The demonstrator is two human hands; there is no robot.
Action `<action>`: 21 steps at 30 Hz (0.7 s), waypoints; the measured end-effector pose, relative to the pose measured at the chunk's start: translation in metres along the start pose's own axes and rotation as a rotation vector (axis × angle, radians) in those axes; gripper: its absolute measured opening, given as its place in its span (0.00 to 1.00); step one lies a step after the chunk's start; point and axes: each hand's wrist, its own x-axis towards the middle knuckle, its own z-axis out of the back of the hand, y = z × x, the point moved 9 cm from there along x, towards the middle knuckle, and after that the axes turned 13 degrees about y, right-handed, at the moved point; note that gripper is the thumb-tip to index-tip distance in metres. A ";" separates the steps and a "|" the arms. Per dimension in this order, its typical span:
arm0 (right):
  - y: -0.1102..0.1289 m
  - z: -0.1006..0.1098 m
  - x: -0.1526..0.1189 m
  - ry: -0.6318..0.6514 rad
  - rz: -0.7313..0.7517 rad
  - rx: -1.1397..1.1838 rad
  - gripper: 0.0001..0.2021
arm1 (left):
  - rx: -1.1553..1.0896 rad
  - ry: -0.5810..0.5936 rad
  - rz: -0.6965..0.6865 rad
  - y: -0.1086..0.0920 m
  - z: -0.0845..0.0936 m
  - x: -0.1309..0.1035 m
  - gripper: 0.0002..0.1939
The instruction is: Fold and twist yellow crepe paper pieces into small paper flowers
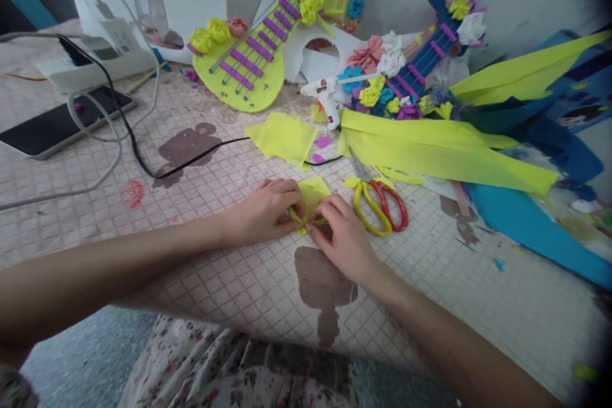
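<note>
- Over the quilted tablecloth (229,287), my left hand (268,207) and right hand (344,236) are closed, both pinching a small yellow paper piece (314,187).
- Just beyond it lies a larger yellow sheet (282,136).
- Beside my right hand rest red-and-yellow-handled scissors (369,182).
- Farther back, a glue gun (326,99) sits between a yellow guitar (258,65) and a blue guitar (417,74).

Yellow paper piece (315,189), one, pinched by left hand (268,209) and right hand (343,234). Scissors (366,182) (handles yellow and red), on counter (229,293) near right hand; white glue gun (326,101), beyond.
</note>
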 end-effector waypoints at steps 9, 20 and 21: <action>0.003 0.000 -0.001 0.008 -0.011 -0.028 0.10 | 0.014 0.029 -0.026 0.001 -0.002 -0.001 0.22; 0.003 0.003 0.002 0.033 -0.015 0.010 0.04 | -0.045 0.073 -0.049 0.003 -0.002 0.000 0.07; 0.003 0.002 0.002 0.031 -0.018 0.004 0.04 | -0.042 0.069 -0.047 0.003 -0.002 0.001 0.05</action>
